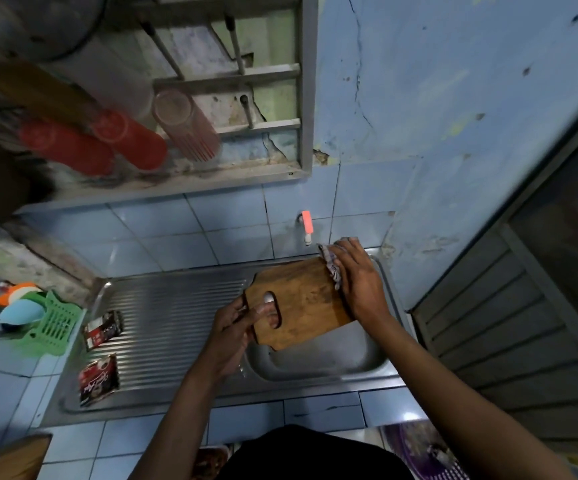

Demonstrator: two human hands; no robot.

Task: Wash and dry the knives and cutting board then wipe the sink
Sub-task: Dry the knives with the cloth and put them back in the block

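At centre frame, over the steel sink (pixel 318 368), I see the wooden cutting board (pixel 301 299) held tilted above the basin, clear of the metal. My view shows the left hand (pixel 235 327) gripping the board at its handle end, with fingers (pixel 268 299) curled through the handle slot so that two fingertips show on the upper face. The right hand (pixel 356 275) lies flat along the board's far right edge, fingers extended, pressing a patterned cloth (pixel 330 268) against the wood; the cloth bunches out from under the palm. Just above the board, a wall tap with an orange lever (pixel 306 225) projects from the blue tiles. Left of the basin, the ribbed drainboard (pixel 176 317) carries two dark sachets (pixel 102 329), one near its left edge and one below it. At far left a green plastic basket (pixel 53 323) holds coloured utensils. Upper left, red cups (pixel 83 143) hang blurred on a rack. I cannot make out any knives.
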